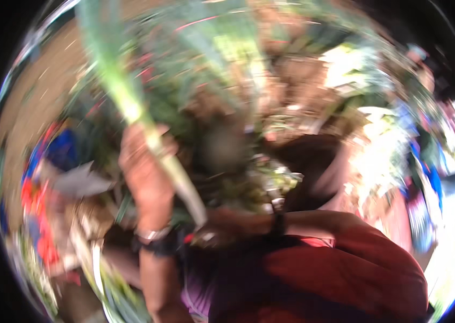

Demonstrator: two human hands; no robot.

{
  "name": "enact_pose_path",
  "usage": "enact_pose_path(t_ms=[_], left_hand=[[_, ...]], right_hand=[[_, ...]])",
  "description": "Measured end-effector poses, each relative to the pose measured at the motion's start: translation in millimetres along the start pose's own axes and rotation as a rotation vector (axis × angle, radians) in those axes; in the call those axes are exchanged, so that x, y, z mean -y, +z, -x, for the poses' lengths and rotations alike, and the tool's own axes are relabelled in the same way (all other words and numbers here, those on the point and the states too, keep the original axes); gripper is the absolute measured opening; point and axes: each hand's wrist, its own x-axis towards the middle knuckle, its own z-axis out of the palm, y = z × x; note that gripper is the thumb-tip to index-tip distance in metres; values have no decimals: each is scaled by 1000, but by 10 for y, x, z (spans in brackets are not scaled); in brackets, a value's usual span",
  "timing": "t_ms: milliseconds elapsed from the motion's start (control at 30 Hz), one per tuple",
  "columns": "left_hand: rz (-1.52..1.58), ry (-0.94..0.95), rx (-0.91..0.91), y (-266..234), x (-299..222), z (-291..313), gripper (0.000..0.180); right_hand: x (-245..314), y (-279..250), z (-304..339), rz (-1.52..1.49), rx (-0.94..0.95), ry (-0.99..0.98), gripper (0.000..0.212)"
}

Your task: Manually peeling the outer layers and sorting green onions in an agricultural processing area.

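Observation:
A long leek (pixel 182 177) slants across the left half of the view, its green leaves up at the upper left and its white end low near my body. My left hand (pixel 148 167) is closed around its pale shank. At the white end, in front of my red and dark top, is my right hand (pixel 228 226); it is shaded and smeared by motion. A small red spot shows beside it, too blurred to name. Whether the right fingers touch the leek or hold anything, I cannot tell.
More leeks (pixel 238 46) lie in a heap ahead, with soil and loose leaves around them. Other leeks (pixel 112 290) lie at the lower left. A grey pointed sheet-like piece (pixel 82 180) and bright orange-red material (pixel 42 226) are at the left. Much is blurred.

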Motion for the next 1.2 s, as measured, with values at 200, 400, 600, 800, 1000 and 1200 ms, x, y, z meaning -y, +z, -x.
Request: enact_pose_path(t_ms=[200, 400, 600, 800, 1000, 1200], left_hand=[[14, -143, 4, 707, -75, 32, 24], [-112, 4, 153, 1172, 368, 57, 30], [-123, 47, -130, 503, 277, -9, 34], [-321, 221, -500, -510, -185, -337, 18], [-406, 216, -576, -1335, -907, -319, 39], [-364, 55, -375, -1191, -1252, -89, 46]], right_hand=[[765, 218, 34, 384, -223, 202, 23], [727, 34, 432, 433, -295, 284, 23], [742, 56, 158, 517, -273, 259, 18], [447, 89, -391, 593, 8, 125, 24], [229, 70, -2078, 654, -71, 2, 16], [-829, -128, -3131, 1160, 15, -167, 21]])
